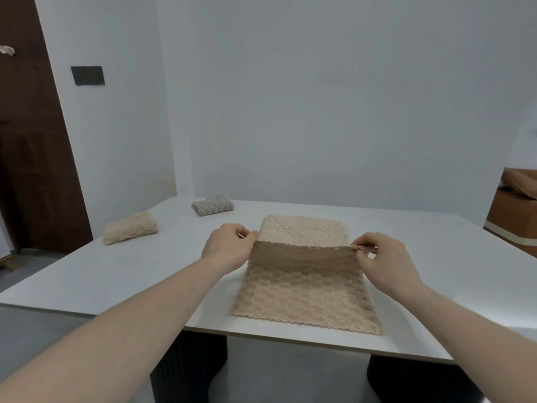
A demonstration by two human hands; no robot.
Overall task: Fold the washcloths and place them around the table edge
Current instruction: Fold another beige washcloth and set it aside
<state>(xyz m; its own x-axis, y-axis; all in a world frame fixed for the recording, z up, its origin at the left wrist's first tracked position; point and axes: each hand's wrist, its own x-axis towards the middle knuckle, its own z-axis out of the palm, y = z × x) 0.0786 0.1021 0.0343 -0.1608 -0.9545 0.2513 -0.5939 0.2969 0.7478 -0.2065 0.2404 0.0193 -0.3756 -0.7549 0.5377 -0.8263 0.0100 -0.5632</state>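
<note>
A beige, bumpy-textured washcloth (305, 295) lies in the lower centre of the frame on the white rectangular tabletop (122, 274), its scalloped near hem close to the tabletop's front edge. The left hand (228, 247) pinches one raised corner and the right hand (383, 261) pinches the other, fingers curled tight on the cloth, so a lifted fold stands between them while the far part stays flat. Toward the left of the frame, by the tabletop's edge, sits a folded beige washcloth (130, 228). Further back, near the far edge, rests a folded grey washcloth (213, 205).
</note>
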